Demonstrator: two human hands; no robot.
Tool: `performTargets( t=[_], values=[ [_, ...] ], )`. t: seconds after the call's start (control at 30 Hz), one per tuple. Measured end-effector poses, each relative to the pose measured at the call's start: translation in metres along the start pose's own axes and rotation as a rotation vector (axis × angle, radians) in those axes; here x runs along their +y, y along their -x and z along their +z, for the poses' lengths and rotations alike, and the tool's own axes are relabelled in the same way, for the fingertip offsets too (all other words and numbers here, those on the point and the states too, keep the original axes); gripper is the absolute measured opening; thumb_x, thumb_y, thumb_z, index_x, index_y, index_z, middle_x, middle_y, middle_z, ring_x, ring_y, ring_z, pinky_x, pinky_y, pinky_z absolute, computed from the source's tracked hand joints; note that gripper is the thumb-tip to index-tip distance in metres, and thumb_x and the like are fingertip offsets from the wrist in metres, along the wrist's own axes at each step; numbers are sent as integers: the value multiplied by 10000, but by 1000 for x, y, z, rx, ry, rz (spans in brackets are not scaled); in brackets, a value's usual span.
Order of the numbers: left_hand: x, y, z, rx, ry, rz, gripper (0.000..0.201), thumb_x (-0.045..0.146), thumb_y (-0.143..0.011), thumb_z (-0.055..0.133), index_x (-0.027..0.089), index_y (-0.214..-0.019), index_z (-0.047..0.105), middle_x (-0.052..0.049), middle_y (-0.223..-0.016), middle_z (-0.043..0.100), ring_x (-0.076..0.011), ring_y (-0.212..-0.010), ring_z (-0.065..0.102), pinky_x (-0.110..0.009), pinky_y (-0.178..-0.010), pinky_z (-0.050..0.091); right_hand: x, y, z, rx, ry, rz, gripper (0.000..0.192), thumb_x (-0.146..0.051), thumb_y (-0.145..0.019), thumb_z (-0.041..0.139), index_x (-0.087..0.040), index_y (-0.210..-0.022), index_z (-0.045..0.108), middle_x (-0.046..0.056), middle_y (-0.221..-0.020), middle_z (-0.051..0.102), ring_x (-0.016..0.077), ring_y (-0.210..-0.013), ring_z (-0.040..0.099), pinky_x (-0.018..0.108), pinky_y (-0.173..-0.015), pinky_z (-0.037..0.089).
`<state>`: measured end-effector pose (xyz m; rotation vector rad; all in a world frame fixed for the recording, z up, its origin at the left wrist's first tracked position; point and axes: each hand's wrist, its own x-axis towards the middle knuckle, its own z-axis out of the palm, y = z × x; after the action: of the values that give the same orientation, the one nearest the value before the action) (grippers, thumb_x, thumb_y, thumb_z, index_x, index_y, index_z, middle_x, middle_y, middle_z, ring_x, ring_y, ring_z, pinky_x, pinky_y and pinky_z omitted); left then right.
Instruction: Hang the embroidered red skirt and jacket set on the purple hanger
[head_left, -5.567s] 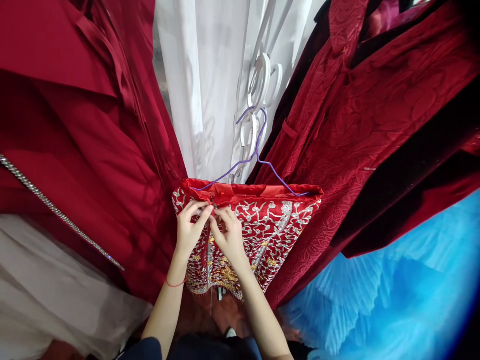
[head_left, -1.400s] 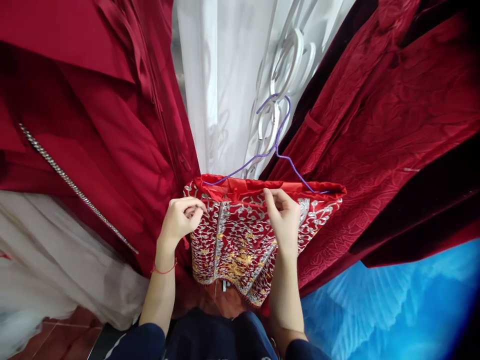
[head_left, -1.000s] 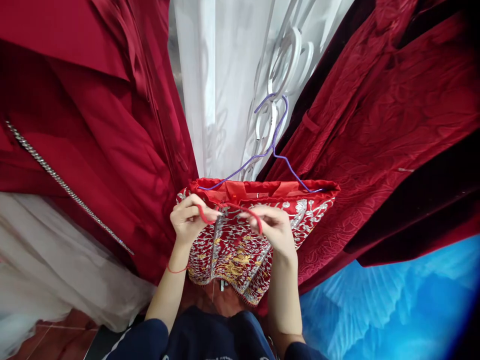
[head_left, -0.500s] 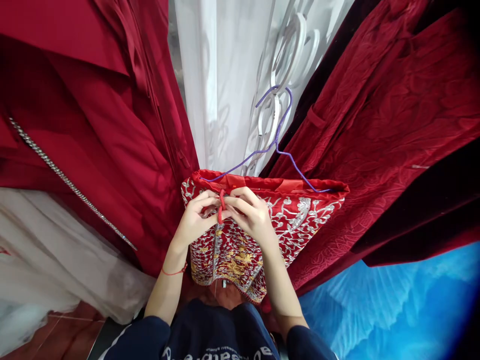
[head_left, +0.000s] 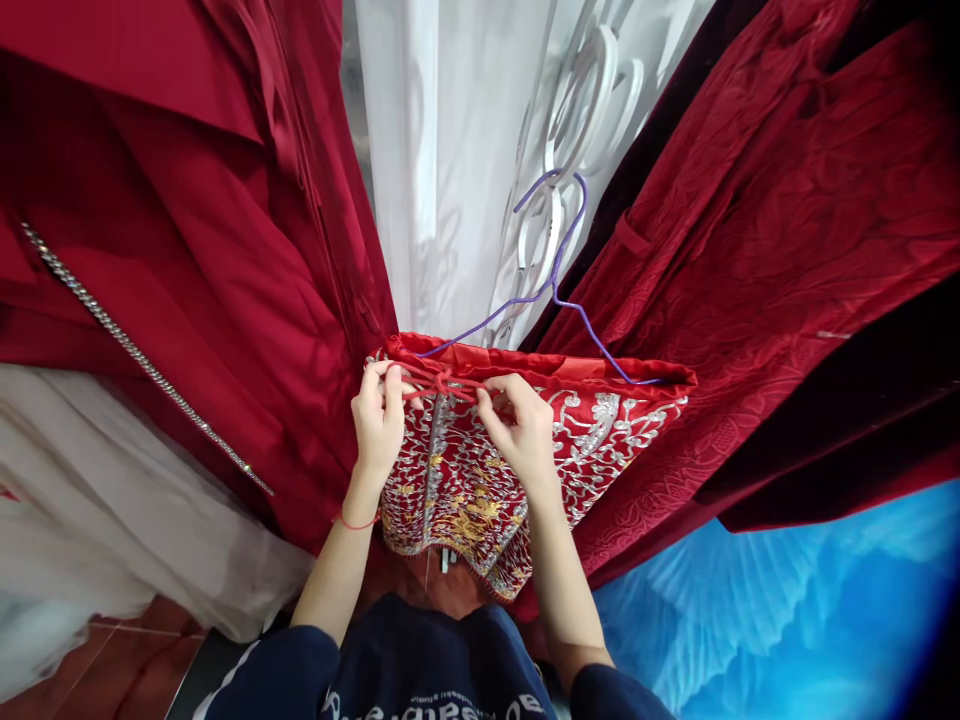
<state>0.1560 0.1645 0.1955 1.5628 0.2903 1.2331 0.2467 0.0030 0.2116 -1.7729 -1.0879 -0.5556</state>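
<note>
Pulling outward, the left hand (head_left: 379, 420) and right hand (head_left: 521, 430) each pinch one end of a thin red cord (head_left: 439, 385), fingers closed on it, drawing it taut across the top edge of the embroidered red garment (head_left: 517, 460). Half a second ago both hands were bunched together at the middle of that edge; they have since parted, and a small knot now sits between them, which suggests the tie is being cinched. The garment hangs from a purple wire hanger (head_left: 547, 300), directly above the cord. Left of the garment hangs a plain red dress (head_left: 187, 250) with a beaded strip; right of it, a dark red patterned robe (head_left: 750, 250); behind it, a white curtain (head_left: 442, 150).
</note>
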Motion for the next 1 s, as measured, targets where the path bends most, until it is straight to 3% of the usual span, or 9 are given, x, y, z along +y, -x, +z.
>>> performTargets(
  t=[0.1,0.27,0.53,0.6,0.7,0.77,0.87,1.0],
  values=[
    [-6,-10,-7,71,-173,111,222,432,-957,526,217,-935,578,30,-615,628,-105,-568,607,-197,-634,453,8,-1,-9,21,89,-6,159,-314,-982,502,-210,-954,619,35,-857,655,134,-702,606,249,-644,458],
    [-9,-17,-15,30,-271,187,209,369,-977,499,206,-924,618,36,-591,610,-90,-529,566,-176,-618,416,14,-4,-21,13,156,-48,165,-303,-988,507,-208,-983,643,41,-892,679,133,-720,619,249,-653,442],
    [-24,-35,-23,230,-581,259,234,359,-955,545,186,-878,683,20,-599,590,-85,-521,511,-193,-604,368,18,-8,-30,76,385,-186,161,-253,-983,517,-190,-968,664,34,-877,714,133,-723,634,256,-670,439],
    [-26,-35,-23,187,-512,230,262,384,-966,523,184,-869,663,23,-588,574,-85,-515,515,-190,-586,388,17,-8,-30,95,394,-178,151,-247,-978,524,-186,-950,659,23,-848,703,125,-697,625,252,-648,437],
    [-26,-27,-24,12,-225,106,317,458,-976,482,190,-869,614,14,-631,591,-95,-537,559,-182,-544,437,10,-5,-27,111,403,-117,142,-257,-970,527,-189,-959,651,25,-868,684,127,-695,620,252,-612,441],
    [-25,-21,-25,-125,-48,19,332,505,-962,489,195,-936,604,-19,-759,655,-115,-621,626,-186,-537,478,1,-4,-21,139,393,-111,165,-278,-955,548,-188,-1054,644,60,-969,675,157,-786,639,267,-639,474],
    [-23,-12,-22,-281,110,-71,376,502,-870,651,199,-1084,591,-70,-993,695,-154,-785,696,-198,-566,529,-13,-6,-7,152,360,-235,302,-282,-935,590,-205,-1227,608,114,-1101,631,218,-964,622,340,-775,523],
    [-18,-8,-12,-260,203,-113,391,446,-833,720,186,-1090,582,-55,-940,699,-137,-722,700,-176,-529,520,-22,-17,21,143,456,-424,274,-238,-934,615,-263,-1205,644,124,-1167,604,256,-1069,556,401,-853,494]
  ],
)
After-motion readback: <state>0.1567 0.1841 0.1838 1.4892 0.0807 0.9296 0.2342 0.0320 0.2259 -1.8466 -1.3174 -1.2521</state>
